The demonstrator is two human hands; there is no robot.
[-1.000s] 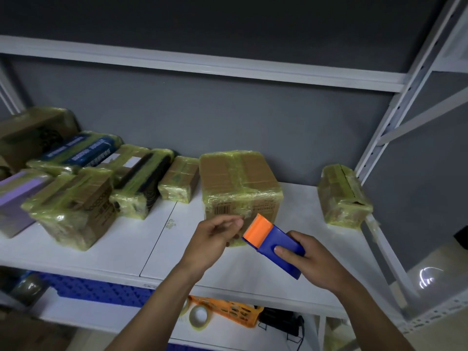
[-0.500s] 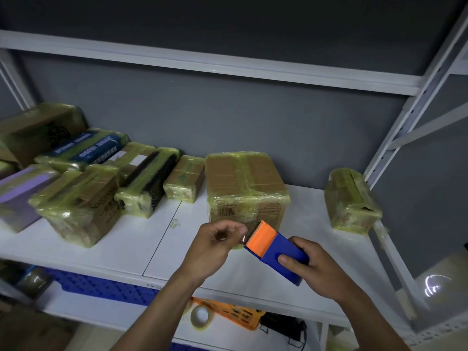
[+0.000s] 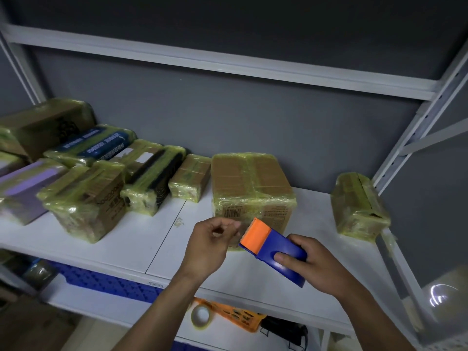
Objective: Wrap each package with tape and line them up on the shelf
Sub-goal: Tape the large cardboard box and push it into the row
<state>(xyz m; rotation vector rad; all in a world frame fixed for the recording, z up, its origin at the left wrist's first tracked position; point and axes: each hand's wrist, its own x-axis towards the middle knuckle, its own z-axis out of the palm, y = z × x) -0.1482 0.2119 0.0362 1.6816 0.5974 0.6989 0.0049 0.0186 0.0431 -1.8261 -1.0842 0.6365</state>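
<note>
A blue tape dispenser (image 3: 276,252) with an orange cutter end is gripped by my right hand (image 3: 314,267) above the front of the white shelf (image 3: 126,247). My left hand (image 3: 210,247) hovers just left of the cutter with fingers curled, pinching at the tape end; the tape itself is too clear to make out. Right behind them stands a cardboard box (image 3: 250,188) wrapped in yellowish tape. A smaller wrapped package (image 3: 359,206) sits alone at the shelf's right end. Several wrapped packages (image 3: 86,196) crowd the left.
A metal upright (image 3: 415,122) bounds the shelf on the right, and another shelf board (image 3: 228,64) runs overhead. Below lie a tape roll (image 3: 201,316), an orange item (image 3: 235,315) and a blue crate (image 3: 106,282).
The view has drifted a little; both hands stay close together at the dispenser, with the left fingers curling tighter near the cutter. The packages have not moved.
</note>
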